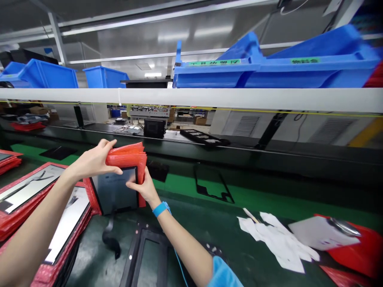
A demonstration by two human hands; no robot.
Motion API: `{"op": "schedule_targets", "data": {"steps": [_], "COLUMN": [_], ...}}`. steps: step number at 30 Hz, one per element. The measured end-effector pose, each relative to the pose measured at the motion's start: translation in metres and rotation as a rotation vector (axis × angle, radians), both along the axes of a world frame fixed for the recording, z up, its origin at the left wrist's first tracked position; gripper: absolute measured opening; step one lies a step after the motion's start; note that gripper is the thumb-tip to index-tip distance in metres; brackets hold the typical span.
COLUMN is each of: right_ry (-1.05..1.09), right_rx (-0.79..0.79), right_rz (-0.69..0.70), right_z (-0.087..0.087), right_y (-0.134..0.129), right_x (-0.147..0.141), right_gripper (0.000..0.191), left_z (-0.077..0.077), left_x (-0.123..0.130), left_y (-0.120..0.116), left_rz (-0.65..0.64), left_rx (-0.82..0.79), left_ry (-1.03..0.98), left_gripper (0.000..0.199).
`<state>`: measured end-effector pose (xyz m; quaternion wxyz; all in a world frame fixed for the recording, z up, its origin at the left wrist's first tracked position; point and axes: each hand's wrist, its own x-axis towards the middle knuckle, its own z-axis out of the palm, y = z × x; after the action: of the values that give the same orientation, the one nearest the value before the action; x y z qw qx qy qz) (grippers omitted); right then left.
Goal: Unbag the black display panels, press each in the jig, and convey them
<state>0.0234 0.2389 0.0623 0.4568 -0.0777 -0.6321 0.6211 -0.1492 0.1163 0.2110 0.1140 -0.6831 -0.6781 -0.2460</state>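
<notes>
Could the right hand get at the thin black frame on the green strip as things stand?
Probably not yet: the right hand holds the screen panel, though nothing appears to block its way to the thin black frame.

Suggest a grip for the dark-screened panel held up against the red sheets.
I'd pinch the panel together with the red sheets at the right and top edges, coming from the right and above. It looks thin and flat and is held roughly upright, so those edges seem reachable; a dark cable hangs at its bottom edge, which I'd avoid.
</notes>
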Motion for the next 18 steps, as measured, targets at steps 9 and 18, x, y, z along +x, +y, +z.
{"op": "schedule_targets", "data": {"steps": [9, 18], "right_ry": [0.032, 0.022], "right_rx": [-0.075, -0.095], "right_rz": [-0.097, -0.059], "right_z": [0.003, 0.001], "right_y": [-0.012, -0.008], "right_x": [-0.012, -0.002], "right_gripper": [0.075, 0.083], "left_z": [-0.005, 0.012], "left_x": [0.01, 0.022], "left_y": [0.023, 0.021], "left_rz": [-0.065, -0.085], "left_rx": [0.035, 0.199], "left_ry": [0.002, -0.018], "left_gripper": [0.015, 0.019]}}
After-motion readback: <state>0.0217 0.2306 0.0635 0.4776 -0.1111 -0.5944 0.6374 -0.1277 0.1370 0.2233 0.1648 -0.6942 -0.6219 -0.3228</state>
